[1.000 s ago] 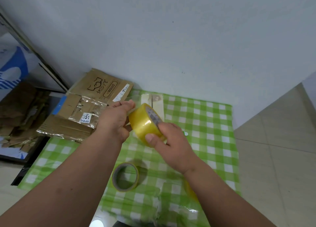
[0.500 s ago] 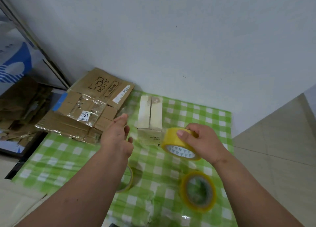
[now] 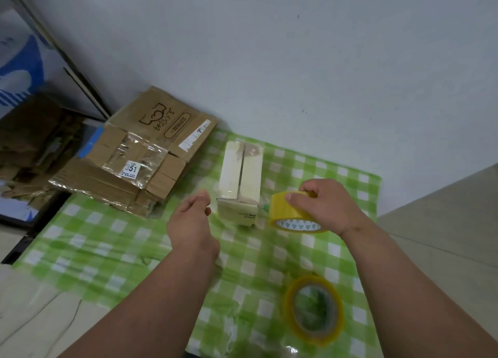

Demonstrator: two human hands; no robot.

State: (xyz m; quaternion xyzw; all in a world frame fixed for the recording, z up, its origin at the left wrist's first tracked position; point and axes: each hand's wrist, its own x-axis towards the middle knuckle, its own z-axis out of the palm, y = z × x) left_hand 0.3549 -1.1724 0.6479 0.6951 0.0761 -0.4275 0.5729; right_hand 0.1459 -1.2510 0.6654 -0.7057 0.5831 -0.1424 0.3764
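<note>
Head camera view, looking down: a yellow tape roll (image 3: pixel 285 212) is being held just right of the front end of a small cream box (image 3: pixel 241 174), close beside it; whether they are touching cannot be told. The roll is tilting, its printed core facing down and toward the viewer. The right hand (image 3: pixel 326 206) is grasping it from above, grip clenched over the rim. The left hand (image 3: pixel 192 223) is hovering just left of the box's front end, fingers loosely curled, holding nothing.

The box is lying with its long axis and top seam running away from the viewer, so the roll is sitting beside the seam's near end. The right hand is nearer the seam; taping would likely be running front to back while the left hand is steadying the box.

A second tape roll (image 3: pixel 314 281) is lying flat well in front of the box, on the green checked cloth (image 3: pixel 107 244). Flattened cardboard (image 3: pixel 151 131) is lying left of the box.
</note>
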